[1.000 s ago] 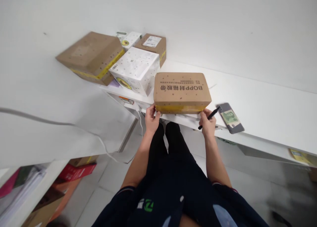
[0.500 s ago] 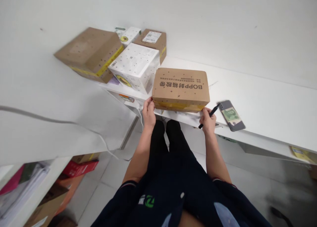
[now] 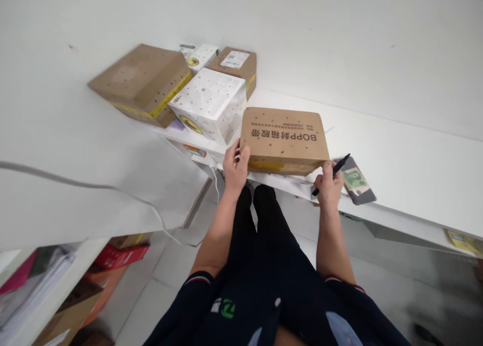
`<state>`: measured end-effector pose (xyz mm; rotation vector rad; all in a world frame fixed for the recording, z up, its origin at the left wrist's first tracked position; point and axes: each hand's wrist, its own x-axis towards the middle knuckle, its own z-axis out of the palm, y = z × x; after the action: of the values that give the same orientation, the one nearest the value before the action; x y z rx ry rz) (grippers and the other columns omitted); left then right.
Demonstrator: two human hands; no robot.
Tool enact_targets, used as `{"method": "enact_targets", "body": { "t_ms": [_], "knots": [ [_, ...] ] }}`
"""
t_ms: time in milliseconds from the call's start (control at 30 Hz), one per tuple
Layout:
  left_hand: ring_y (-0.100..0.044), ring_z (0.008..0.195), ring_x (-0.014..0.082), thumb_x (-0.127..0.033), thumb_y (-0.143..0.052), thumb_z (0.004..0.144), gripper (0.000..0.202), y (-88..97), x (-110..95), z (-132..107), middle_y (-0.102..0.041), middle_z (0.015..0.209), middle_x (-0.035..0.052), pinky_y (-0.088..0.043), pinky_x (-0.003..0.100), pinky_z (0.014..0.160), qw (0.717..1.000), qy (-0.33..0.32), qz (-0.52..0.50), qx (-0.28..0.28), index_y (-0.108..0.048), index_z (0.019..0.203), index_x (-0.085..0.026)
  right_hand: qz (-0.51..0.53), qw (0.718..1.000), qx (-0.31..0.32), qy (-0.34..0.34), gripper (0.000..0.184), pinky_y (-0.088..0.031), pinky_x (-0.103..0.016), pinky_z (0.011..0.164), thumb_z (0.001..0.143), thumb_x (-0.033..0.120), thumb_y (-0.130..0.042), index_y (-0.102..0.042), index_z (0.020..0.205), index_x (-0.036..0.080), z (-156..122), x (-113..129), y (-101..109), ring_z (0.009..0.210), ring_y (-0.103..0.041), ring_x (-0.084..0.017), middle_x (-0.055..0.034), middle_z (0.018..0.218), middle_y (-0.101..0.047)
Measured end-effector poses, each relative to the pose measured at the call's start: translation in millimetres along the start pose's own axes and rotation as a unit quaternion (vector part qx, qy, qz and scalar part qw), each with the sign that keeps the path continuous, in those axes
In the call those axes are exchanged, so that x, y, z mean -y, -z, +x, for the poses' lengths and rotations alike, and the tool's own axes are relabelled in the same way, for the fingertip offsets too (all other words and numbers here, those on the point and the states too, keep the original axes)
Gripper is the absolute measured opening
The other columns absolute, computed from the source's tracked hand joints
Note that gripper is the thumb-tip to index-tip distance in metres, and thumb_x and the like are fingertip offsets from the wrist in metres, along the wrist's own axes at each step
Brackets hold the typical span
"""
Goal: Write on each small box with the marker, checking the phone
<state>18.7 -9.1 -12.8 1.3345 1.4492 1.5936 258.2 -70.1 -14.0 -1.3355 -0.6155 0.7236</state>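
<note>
A brown cardboard box (image 3: 285, 137) with printed lettering on top and yellow tape along its near side is in front of me at the white shelf's edge. Its near left corner is in the grip of my left hand (image 3: 236, 167), thumb on the near side and fingers on the left side. My right hand (image 3: 329, 187) has a black marker pen (image 3: 341, 163) in its fist, slanting up to the right. The thumb and fingers of that hand also touch the box's near right corner. What lies under the box is hidden.
White printed boxes, one large (image 3: 211, 94), and brown boxes (image 3: 145, 79) stand along the wall at left. A phone (image 3: 356, 180) with a banknote in its case lies right of my right hand on the shelf (image 3: 415, 169). A grey cable (image 3: 113, 187) hangs at left.
The cardboard box has shifted right and a little toward me, and both hands have moved right with it. The marker now overlaps the phone in view.
</note>
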Motion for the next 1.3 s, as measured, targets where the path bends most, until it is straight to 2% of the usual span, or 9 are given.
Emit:
{"method": "enact_targets", "body": {
  "t_ms": [67,167,300,467,600,800,1033,1167,1300],
  "knots": [
    [-0.065,0.113,0.0238,-0.061,-0.061,0.089,0.054,-0.9,-14,-13,-0.067,0.129,0.0114,-0.054,0.039,0.097,0.999,-0.048,0.017,0.0,-0.065,0.127,-0.024,-0.001,1.0,-0.013,-0.006,0.045,-0.026,-0.019,0.032,0.07,0.059,-0.076,-0.056,0.084,0.02,1,2,0,0.032,-0.033,-0.001,0.0097,0.058,-0.051],
    [-0.06,0.123,0.0256,-0.051,-0.063,0.091,0.049,-1.8,-41,-30,-0.064,0.131,0.0125,-0.05,0.043,0.106,0.985,-0.163,0.064,-0.013,-0.062,0.131,-0.022,0.048,0.997,-0.016,-0.062,0.043,-0.021,-0.019,0.03,0.069,0.054,-0.075,-0.048,0.077,0.022,-1,5,3,0.03,-0.029,0.001,0.008,0.069,-0.057],
    [-0.058,0.124,0.027,-0.042,-0.064,0.091,0.041,-3.6,-67,-45,-0.062,0.128,0.0135,-0.048,0.046,0.109,0.95,-0.288,0.121,-0.027,-0.064,0.126,-0.02,0.101,0.986,0.009,-0.135,0.051,-0.02,-0.02,0.029,0.069,0.069,-0.066,-0.044,0.078,0.023,-6,4,10,0.028,-0.028,0.0,0.0081,0.069,-0.058],
    [-0.06,0.115,0.0276,-0.039,-0.063,0.088,0.035,-8.0,-71,-51,-0.062,0.115,0.0105,-0.051,0.047,0.102,0.922,-0.366,0.124,-0.038,-0.066,0.12,-0.024,0.108,0.984,-0.008,-0.143,0.066,-0.021,-0.02,0.029,0.061,0.082,-0.066,-0.036,0.076,0.024,-5,2,16,0.028,-0.026,0.0,0.01,0.064,-0.055],
    [-0.062,0.102,0.0255,-0.035,-0.059,0.087,0.033,-8.0,-66,-46,-0.065,0.109,0.0097,-0.053,0.045,0.091,0.884,-0.438,0.127,-0.103,-0.065,0.119,-0.026,0.105,0.985,0.021,-0.138,0.058,-0.02,-0.019,0.03,0.062,0.066,-0.077,-0.04,0.077,0.024,-7,7,17,0.03,-0.025,0.001,0.0121,0.062,-0.049],
    [-0.062,0.1,0.0266,-0.05,-0.049,0.09,0.033,2.8,-48,-43,-0.067,0.105,0.0089,-0.05,0.047,0.09,0.908,-0.386,0.128,-0.104,-0.066,0.106,-0.027,0.119,0.985,0.057,-0.111,0.053,-0.021,-0.019,0.031,0.061,0.056,-0.081,-0.042,0.075,0.023,-14,7,18,0.03,-0.026,0.001,0.0136,0.059,-0.043],
    [-0.061,0.107,0.0272,-0.051,-0.049,0.091,0.03,12.1,-32,-46,-0.068,0.112,0.0074,-0.049,0.049,0.094,0.915,-0.382,0.093,-0.093,-0.061,0.107,-0.028,0.165,0.983,0.059,-0.053,0.054,-0.024,-0.018,0.034,0.065,0.048,-0.082,-0.034,0.075,0.024,-16,11,19,0.028,-0.027,-0.001,0.0165,0.053,-0.033],
    [-0.063,0.112,0.0261,-0.053,-0.042,0.095,0.033,11.2,0,-43,-0.071,0.112,0.0082,-0.047,0.05,0.102,0.944,-0.308,0.092,-0.067,-0.059,0.104,-0.026,0.15,0.985,0.078,-0.031,0.045,-0.025,-0.018,0.036,0.065,0.038,-0.081,-0.041,0.08,0.025,-11,7,18,0.03,-0.027,-0.001,0.0166,0.053,-0.033],
    [-0.064,0.108,0.0251,-0.048,-0.052,0.094,0.026,9.6,35,-44,-0.072,0.104,0.009,-0.047,0.048,0.1,0.964,-0.231,0.118,-0.053,-0.059,0.095,-0.023,0.114,0.988,0.086,-0.056,0.04,-0.026,-0.017,0.036,0.062,0.032,-0.079,-0.049,0.086,0.025,-9,-10,14,0.032,-0.028,-0.001,0.0155,0.055,-0.043]
  ]
}}
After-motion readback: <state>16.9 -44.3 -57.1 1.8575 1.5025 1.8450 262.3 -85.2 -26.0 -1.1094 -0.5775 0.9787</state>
